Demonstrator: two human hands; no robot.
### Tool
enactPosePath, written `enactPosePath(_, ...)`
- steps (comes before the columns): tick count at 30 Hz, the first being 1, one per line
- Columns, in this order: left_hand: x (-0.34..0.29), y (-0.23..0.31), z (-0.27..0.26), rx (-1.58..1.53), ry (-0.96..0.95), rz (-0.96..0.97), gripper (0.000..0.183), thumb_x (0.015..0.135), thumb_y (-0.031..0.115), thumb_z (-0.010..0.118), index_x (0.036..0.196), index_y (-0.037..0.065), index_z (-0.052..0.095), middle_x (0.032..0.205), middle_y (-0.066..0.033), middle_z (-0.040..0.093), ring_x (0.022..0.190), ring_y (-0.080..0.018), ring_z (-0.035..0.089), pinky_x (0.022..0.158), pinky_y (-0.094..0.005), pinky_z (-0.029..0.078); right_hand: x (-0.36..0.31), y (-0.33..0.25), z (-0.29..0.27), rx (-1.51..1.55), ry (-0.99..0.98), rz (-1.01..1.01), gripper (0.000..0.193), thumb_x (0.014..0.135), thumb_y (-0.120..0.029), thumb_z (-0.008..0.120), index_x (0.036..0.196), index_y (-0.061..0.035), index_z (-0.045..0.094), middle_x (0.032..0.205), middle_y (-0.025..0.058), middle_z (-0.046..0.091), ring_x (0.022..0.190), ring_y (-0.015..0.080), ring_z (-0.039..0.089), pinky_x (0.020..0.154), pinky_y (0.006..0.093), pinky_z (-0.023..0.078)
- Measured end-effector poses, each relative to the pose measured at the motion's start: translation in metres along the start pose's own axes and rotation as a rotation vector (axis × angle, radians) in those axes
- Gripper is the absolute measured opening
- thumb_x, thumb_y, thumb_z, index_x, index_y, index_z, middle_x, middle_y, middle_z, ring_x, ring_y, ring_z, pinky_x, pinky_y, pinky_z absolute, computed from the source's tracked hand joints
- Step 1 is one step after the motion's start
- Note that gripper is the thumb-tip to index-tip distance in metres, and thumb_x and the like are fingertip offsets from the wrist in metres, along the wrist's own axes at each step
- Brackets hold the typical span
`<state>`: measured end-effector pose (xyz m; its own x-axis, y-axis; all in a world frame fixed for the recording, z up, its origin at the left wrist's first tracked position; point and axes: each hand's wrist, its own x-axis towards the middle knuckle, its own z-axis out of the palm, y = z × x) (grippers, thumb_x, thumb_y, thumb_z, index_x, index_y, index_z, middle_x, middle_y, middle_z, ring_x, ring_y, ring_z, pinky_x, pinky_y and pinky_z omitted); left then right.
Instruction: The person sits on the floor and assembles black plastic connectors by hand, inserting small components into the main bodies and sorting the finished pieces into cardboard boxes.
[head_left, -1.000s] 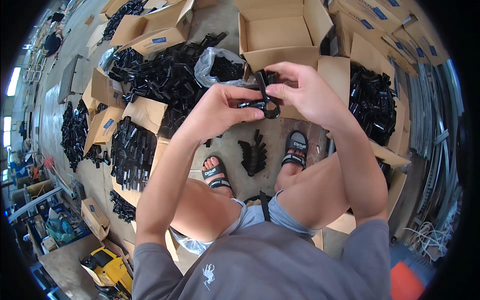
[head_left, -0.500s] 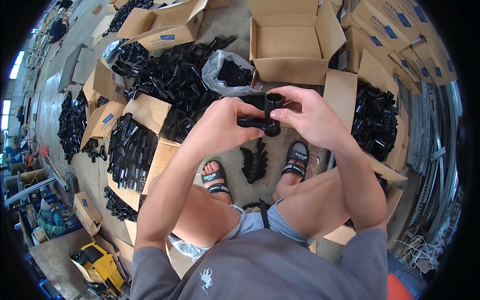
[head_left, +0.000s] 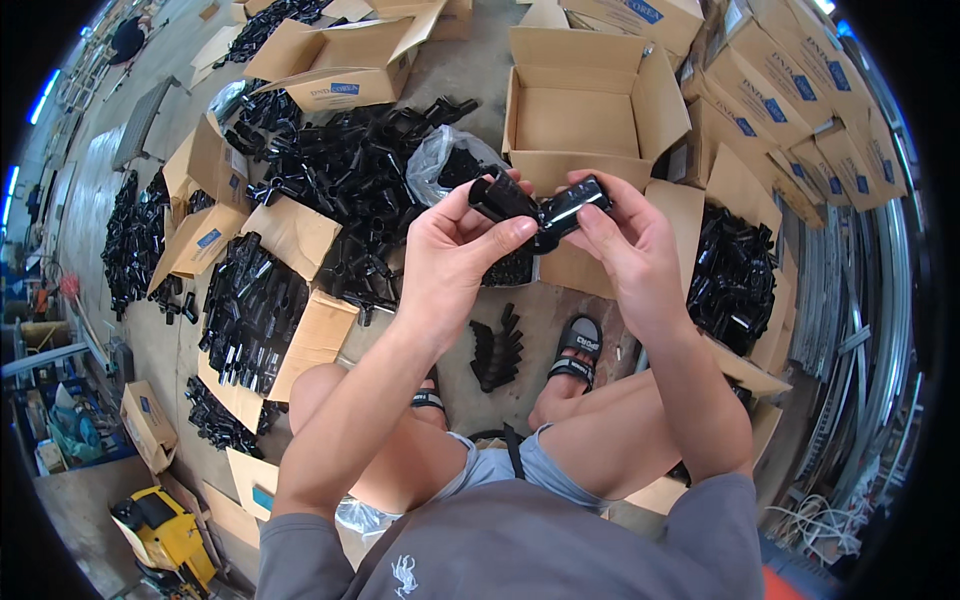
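Above the floor between my knees, my left hand (head_left: pixel 452 258) and my right hand (head_left: pixel 628 242) hold a glossy black pipe fitting (head_left: pixel 545 225) between them. Its left tubular end (head_left: pixel 500 197) is pinched by my left thumb and fingers, with the open mouth tilted up and left. My right thumb and fingers close on the right tubular end (head_left: pixel 578 205). The two tubes meet at a dark joint in the middle; whether it is one piece or two fitted together, I cannot tell. Below it, several similar black fittings (head_left: pixel 495 350) lie in a neat stack by my sandals.
An open cardboard box (head_left: pixel 578 112) stands ahead. Left of it are a clear plastic bag (head_left: pixel 430 160) of small black parts and a big heap of black fittings (head_left: pixel 340 170). More fill boxes at left (head_left: pixel 255 310) and right (head_left: pixel 735 280). Closed cartons (head_left: pixel 780 90) are piled far right.
My hands have turned the fitting, so its tubes now splay left and right. The left hand has rolled palm-up, and the whole view has shifted slightly.
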<state>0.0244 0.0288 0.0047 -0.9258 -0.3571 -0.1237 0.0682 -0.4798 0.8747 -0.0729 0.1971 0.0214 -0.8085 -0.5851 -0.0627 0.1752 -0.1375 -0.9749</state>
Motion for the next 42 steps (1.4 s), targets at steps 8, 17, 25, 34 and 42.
enactPosePath(8,-0.004,0.028,-0.011,0.067,-0.051,-0.016,0.048,0.086,0.003,0.079,0.131,-0.001,0.064,0.118,-0.009,0.073,0.105,-0.0126,0.069,0.1,-0.0297,0.053,0.003,-0.01,-0.004,0.002,-0.158,0.0,0.039,0.098,-0.013,0.068,0.133,0.0017,0.057,0.12,0.0086,0.066,0.112,0.015,0.064,0.101,0.0332,0.053)
enactPosePath(17,0.029,0.069,-0.068,0.021,0.279,0.34,0.025,0.094,0.014,0.074,0.117,0.005,0.071,0.103,-0.0028,0.075,0.092,-0.009,0.068,0.088,-0.0262,0.052,0.116,0.033,0.008,-0.315,-0.187,0.144,0.036,0.107,-0.027,0.055,0.131,-0.0008,0.06,0.111,0.0105,0.068,0.103,0.0177,0.067,0.087,0.0308,0.055)
enactPosePath(25,0.039,0.086,-0.086,-0.003,0.556,0.297,0.021,0.089,0.019,0.081,0.104,0.007,0.071,0.076,0.0063,0.061,0.07,-0.0052,0.055,0.066,-0.0238,0.044,0.255,0.312,0.018,-1.342,-0.241,-0.086,0.021,0.093,-0.018,0.057,0.09,-0.0036,0.072,0.096,0.0275,0.07,0.089,0.0439,0.07,0.081,0.0499,0.055)
enactPosePath(34,0.038,0.078,-0.066,-0.175,0.399,0.322,0.031,0.091,0.002,0.077,0.118,-0.005,0.067,0.1,0.0003,0.072,0.092,-0.0041,0.063,0.081,-0.0211,0.051,0.268,0.383,0.084,-1.605,-0.247,0.347,0.026,0.088,-0.009,0.059,0.108,-0.0011,0.075,0.105,0.0243,0.074,0.094,0.0356,0.073,0.085,0.0483,0.058)
enactPosePath(42,0.046,0.077,-0.069,-0.198,0.385,0.3,0.025,0.091,0.004,0.076,0.114,-0.004,0.068,0.098,-0.0008,0.073,0.087,-0.0035,0.063,0.076,-0.0204,0.051,0.284,0.359,0.057,-1.623,-0.314,0.431,0.029,0.088,-0.007,0.06,0.113,-0.0017,0.075,0.104,0.0214,0.075,0.09,0.0312,0.074,0.082,0.0445,0.059)
